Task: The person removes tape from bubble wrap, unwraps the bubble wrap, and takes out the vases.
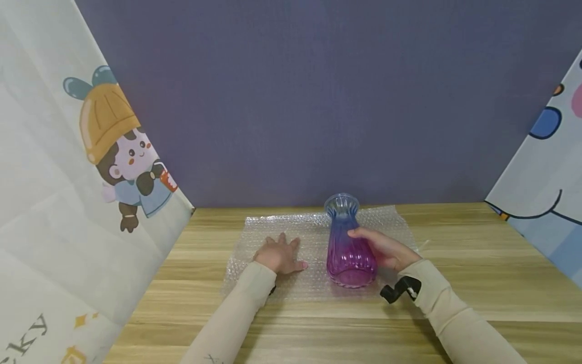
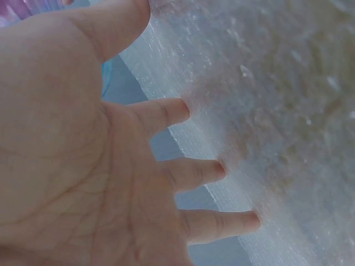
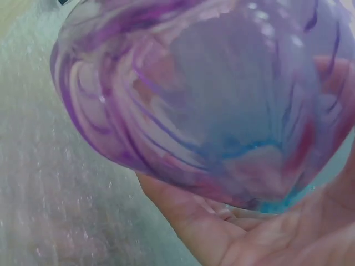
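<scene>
A person in pale sleeves (image 1: 234, 313) gripped a fluted glass vase (image 1: 349, 247) in the right hand (image 1: 392, 252) above a sheet of bubble wrap (image 1: 309, 227) spread on a wood-grain desk (image 1: 482, 273). The vase, shading from clear blue at its flared rim to magenta at its base, was tilted, its rim pointing away from the person and its base toward them; whether the glass touched the sheet could not be told. The right hand's fingers were curved round the side of the vase, the thumb lying along its upper face. To the left, well apart from the vase, the left hand (image 1: 279, 255) held nothing, its fingers (image 2: 194, 173) straight and fanned wide, their tips meeting the bubble wrap. A black mount (image 1: 401, 289) sat at the right wrist. Behind the desk rose a plain purple-gray backdrop (image 1: 318, 101), flanked on the left by a white panel (image 1: 36, 162) bearing a cartoon figure (image 1: 113, 121) in an orange hat and on the right by another printed panel (image 1: 523, 187).
</scene>
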A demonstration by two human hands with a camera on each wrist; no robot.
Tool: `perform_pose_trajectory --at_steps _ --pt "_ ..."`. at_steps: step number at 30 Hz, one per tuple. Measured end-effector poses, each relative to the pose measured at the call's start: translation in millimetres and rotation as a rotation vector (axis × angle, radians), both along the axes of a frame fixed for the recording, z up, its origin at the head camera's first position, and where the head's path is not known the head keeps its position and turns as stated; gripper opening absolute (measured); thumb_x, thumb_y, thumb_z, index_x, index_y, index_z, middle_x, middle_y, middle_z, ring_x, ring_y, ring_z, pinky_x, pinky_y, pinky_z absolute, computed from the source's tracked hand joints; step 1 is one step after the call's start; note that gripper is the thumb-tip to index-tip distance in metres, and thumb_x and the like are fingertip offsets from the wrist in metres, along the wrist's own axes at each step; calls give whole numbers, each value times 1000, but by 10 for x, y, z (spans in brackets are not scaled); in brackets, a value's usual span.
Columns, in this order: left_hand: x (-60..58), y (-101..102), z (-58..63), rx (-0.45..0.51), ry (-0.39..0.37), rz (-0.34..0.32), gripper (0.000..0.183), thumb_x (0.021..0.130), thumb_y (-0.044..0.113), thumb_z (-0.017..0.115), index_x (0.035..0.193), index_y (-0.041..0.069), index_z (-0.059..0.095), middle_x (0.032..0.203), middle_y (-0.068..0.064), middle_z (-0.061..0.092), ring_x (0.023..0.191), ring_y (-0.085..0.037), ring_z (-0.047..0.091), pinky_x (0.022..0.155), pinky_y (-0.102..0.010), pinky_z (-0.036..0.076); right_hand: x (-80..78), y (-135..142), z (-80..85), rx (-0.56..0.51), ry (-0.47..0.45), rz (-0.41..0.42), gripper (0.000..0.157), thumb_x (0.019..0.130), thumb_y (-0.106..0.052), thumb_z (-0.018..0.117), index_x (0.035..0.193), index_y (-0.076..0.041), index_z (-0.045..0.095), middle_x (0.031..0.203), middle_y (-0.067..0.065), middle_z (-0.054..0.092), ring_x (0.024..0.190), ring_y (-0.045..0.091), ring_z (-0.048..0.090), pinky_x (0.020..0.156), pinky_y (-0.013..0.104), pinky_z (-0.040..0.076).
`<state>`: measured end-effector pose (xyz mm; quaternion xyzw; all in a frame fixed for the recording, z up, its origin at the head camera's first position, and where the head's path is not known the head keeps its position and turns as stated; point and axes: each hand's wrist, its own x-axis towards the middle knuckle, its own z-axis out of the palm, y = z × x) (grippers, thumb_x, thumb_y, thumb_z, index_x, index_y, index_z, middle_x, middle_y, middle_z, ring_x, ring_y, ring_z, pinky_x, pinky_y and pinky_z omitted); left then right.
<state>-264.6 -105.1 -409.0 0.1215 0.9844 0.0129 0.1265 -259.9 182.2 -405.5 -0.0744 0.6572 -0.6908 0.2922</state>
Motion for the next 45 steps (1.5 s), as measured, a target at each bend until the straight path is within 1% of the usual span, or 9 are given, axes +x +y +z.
perform_pose_trajectory --at_steps 6,10,15,22,24,31,39,42,45 --pt "21 -19 -5 2 3 -2 87 88 73 61 161 35 32 170 -13 25 147 -53 35 89 -74 54 48 -15 19 -37 19 6 71 102 -41 51 156 -2 26 127 6 66 120 23 64 112 50 48" --pt "30 -33 -17 3 6 -2 87 88 74 61 161 35 33 170 -12 25 147 -53 35 88 -74 54 77 -28 24 -63 3 -10 64 102 -41 51 151 -5 32 123 3 68 117 22 66 109 47 50" --pt "37 -48 -31 3 8 -6 87 88 74 61 160 35 33 170 -12 25 147 -53 35 88 -73 54 85 -47 6 -79 -13 -34 68 102 -44 49 153 -4 27 121 2 67 115 20 66 104 43 54" --pt "70 -72 -29 -2 5 -16 86 89 72 61 161 35 31 170 -13 25 147 -53 34 89 -73 54 120 -58 16 -113 -3 -61 78 103 -48 47 159 -3 16 123 2 66 115 20 66 105 43 54" --pt "73 -77 -31 -5 7 -19 86 89 72 61 161 35 31 170 -13 25 146 -53 35 89 -72 54 132 -65 16 -127 -4 -74 77 103 -48 47 159 -5 16 123 1 65 115 19 66 105 42 54" --pt "92 -95 -36 -15 4 -26 85 90 72 60 161 35 31 170 -12 25 147 -53 34 88 -73 54 179 -104 16 -156 -3 -91 61 105 -48 43 151 -10 28 122 0 65 115 19 66 104 42 54" --pt "119 -120 -46 -13 1 -32 85 90 72 60 161 36 31 170 -12 24 148 -53 33 89 -73 54 217 -136 0 -158 19 -113 67 107 -52 37 155 -8 22 126 -1 61 117 18 64 109 43 52" --pt "198 -210 -55 -11 4 -59 86 89 73 60 161 36 31 170 -12 25 148 -53 33 89 -73 54 366 -216 -6 -168 27 -146 70 107 -52 36 158 -8 18 129 -1 59 119 18 63 112 45 49" --pt "276 -302 -66 -11 7 -88 86 89 73 60 161 35 32 170 -13 25 147 -53 34 89 -72 54 522 -295 -5 -178 23 -185 70 107 -53 36 158 -8 19 128 -2 60 118 17 63 111 43 49"
